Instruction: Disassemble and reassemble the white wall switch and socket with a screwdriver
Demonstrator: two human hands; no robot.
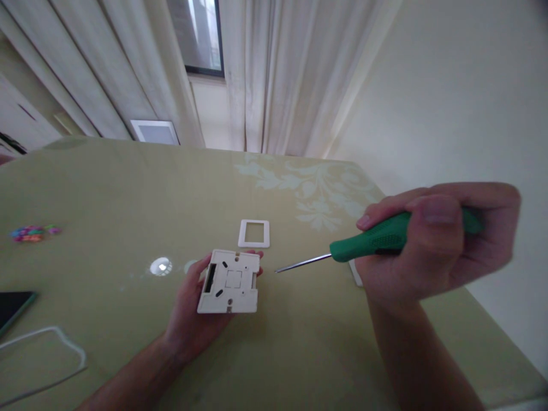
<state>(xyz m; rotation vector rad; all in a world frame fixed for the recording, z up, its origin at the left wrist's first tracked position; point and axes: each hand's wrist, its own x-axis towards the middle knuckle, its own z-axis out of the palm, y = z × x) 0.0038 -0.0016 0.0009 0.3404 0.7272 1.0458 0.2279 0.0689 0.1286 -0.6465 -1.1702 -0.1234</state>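
Over the middle of the desk (128, 188), the left hand (188, 314) grips a white plate (233, 279) from beneath, apparently to leave its face uncovered. At right, the right hand (436, 251) is wrapped around a screwdriver (363, 244), seemingly for control, pointing left, short of the plate.

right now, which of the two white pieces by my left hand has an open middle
The white frame lying on the table beyond your left hand: its centre is open, while the slotted white plate you hold is solid there.
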